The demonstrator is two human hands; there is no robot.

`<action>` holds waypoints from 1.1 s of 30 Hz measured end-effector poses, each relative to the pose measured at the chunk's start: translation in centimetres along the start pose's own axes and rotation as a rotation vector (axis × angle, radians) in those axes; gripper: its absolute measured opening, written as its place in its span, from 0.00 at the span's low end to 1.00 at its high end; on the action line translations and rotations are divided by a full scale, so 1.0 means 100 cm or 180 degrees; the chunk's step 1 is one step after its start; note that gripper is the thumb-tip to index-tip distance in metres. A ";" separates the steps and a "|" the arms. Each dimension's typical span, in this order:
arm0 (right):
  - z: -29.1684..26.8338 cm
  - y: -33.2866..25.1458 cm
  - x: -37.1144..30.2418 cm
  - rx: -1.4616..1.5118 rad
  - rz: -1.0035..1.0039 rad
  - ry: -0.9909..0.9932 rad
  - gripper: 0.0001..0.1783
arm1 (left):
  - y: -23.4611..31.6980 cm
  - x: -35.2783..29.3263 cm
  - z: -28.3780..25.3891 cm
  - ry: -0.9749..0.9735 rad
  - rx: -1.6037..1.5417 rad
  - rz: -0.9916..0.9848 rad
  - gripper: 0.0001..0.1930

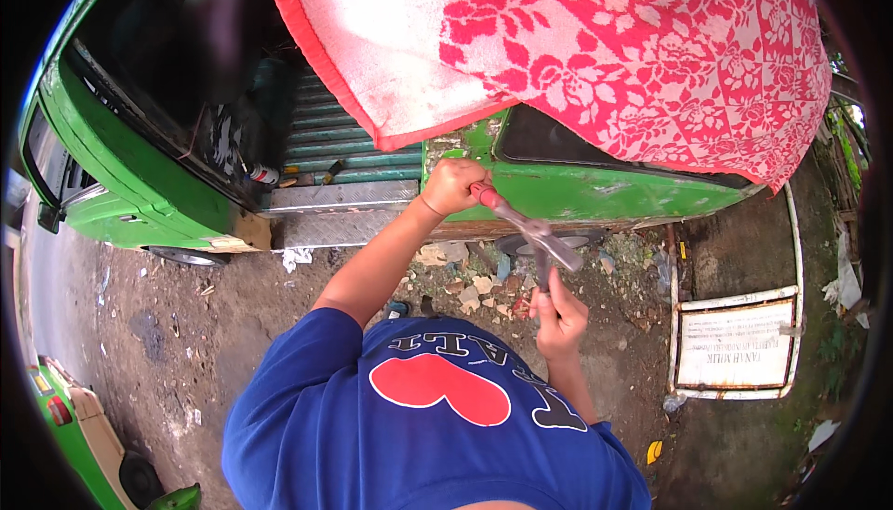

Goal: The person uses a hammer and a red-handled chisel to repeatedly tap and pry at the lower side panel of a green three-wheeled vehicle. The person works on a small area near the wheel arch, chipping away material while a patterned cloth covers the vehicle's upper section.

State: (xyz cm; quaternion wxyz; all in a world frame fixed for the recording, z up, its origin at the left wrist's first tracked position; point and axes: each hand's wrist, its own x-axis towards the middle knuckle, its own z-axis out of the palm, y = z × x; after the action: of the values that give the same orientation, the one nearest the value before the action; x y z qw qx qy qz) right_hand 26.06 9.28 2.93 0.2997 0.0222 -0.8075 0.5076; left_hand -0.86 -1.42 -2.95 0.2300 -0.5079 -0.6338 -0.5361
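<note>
Dirt ground (214, 343); green van (605, 192) across upper frame, pink cloth (642, 54) draped over it. L hand (453, 185), ctr, clenched on tool (512, 214) by red handle; long axis slants down-right to metal end (561, 250). R hand (561, 317), below & nearer that end, grasps dark shaft (542, 273), approx. upright; joined/separate: can't tell.

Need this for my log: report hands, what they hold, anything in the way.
Left hand gripping red-handled tool; right hand around dark handle. Metal head between hands; which handle it joins, unclear. Floral cloth drapes over green bodywork, covering neither hand.
</note>
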 end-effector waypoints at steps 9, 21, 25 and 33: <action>-0.013 0.012 -0.011 0.0087 0.0323 0.0245 0.24 | -0.016 -0.031 -0.003 0.0001 0.0143 -0.0546 0.09; -0.014 0.008 -0.010 0.0332 0.0828 0.0331 0.24 | 0.011 -0.010 -0.005 -0.0219 0.0000 0.0062 0.17; -0.013 0.009 -0.009 0.0346 0.0919 0.0372 0.24 | 0.010 -0.006 -0.006 -0.0353 0.0177 0.0109 0.16; -0.011 0.011 -0.012 0.0352 0.0973 0.0376 0.23 | 0.013 -0.002 -0.007 -0.0344 0.0004 0.0122 0.15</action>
State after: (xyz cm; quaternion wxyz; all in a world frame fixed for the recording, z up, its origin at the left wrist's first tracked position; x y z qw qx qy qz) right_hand 27.21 10.42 1.72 0.2642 -0.1142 -0.7533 0.5914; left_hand 0.18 -2.24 -2.29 0.2061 -0.5481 -0.6358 -0.5029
